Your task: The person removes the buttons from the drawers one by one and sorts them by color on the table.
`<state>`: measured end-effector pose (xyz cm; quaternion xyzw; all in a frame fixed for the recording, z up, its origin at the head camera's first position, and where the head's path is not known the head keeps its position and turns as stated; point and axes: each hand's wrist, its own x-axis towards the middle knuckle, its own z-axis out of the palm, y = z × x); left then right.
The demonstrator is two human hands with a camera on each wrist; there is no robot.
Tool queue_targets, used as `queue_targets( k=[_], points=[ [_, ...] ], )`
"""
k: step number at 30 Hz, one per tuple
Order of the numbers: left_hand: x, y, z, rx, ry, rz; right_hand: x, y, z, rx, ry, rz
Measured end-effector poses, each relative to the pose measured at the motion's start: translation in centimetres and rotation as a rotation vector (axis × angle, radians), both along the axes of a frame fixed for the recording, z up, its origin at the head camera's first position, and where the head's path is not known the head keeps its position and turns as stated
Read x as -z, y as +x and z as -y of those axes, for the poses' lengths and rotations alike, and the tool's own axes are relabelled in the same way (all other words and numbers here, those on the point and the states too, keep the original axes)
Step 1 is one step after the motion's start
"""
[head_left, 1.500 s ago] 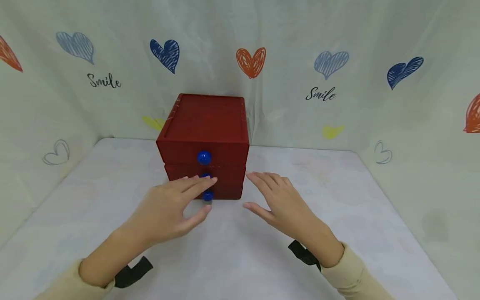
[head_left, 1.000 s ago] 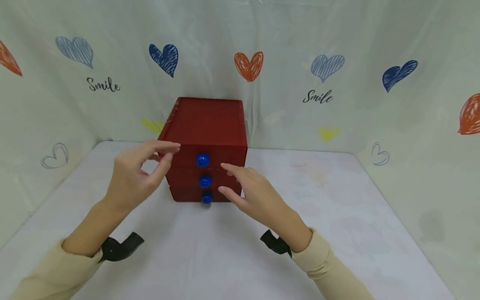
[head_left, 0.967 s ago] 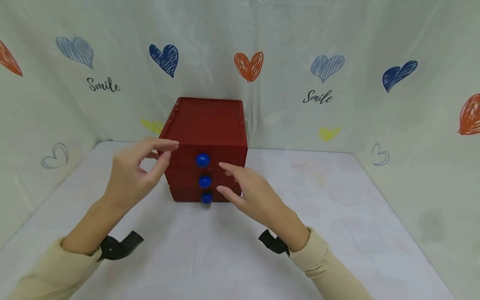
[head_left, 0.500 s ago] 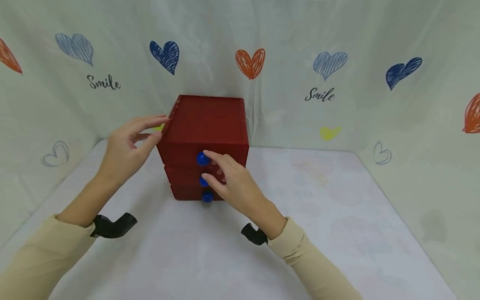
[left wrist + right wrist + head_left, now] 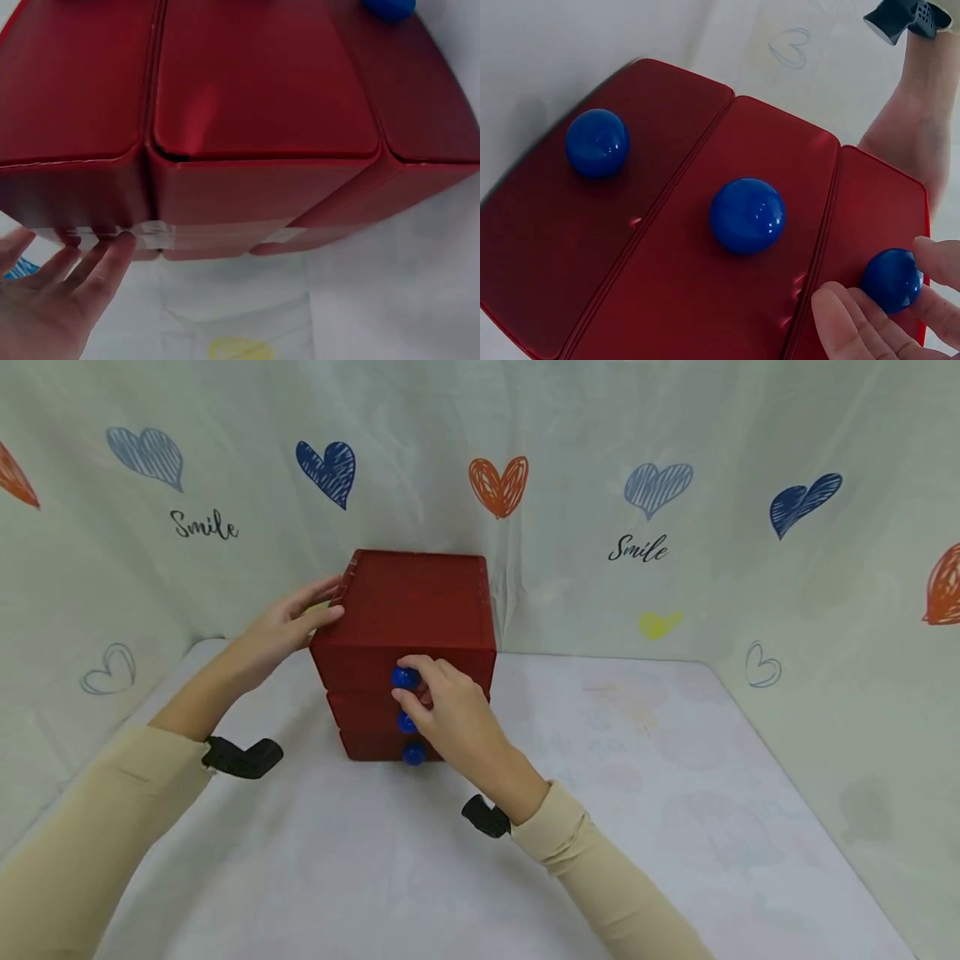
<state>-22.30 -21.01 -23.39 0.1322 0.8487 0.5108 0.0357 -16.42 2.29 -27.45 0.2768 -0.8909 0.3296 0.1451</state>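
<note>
Top round blue knob (image 5: 404,677) is being pinched by R hand (image 5: 459,714), red 3-drwr box (image 5: 414,602) touched by straight-fingered L hand (image 5: 279,631).

The bare left hand (image 5: 56,300) touches the side of a smooth red box (image 5: 262,82) of 3 sections, its fingers extended against the section nearest it. A strip of translucent tape (image 5: 217,235) runs from beside the hand along that side. Well apart from the hand, a glossy blue knob (image 5: 390,6), partly cut off, sits on the farthest section. Just beside the hand is a blue marking (image 5: 21,268); farther from it, a yellow patch (image 5: 238,349) on white material (image 5: 180,326).
</note>
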Motion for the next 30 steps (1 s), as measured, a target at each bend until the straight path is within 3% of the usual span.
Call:
queue_targets(
  k=[4,13,30],
  points=[
    [0.4,-0.8,-0.1,0.024,0.066,0.058,0.0,0.0,0.3,0.021,-0.004,0.010],
    [1.4,-1.0,-0.6,0.022,0.150,0.051,0.2,0.0,0.5,0.037,-0.043,-0.022],
    [1.7,-1.3,-0.5,0.066,0.162,0.083,0.5,0.1,0.6,0.033,-0.059,-0.022]
  ],
)
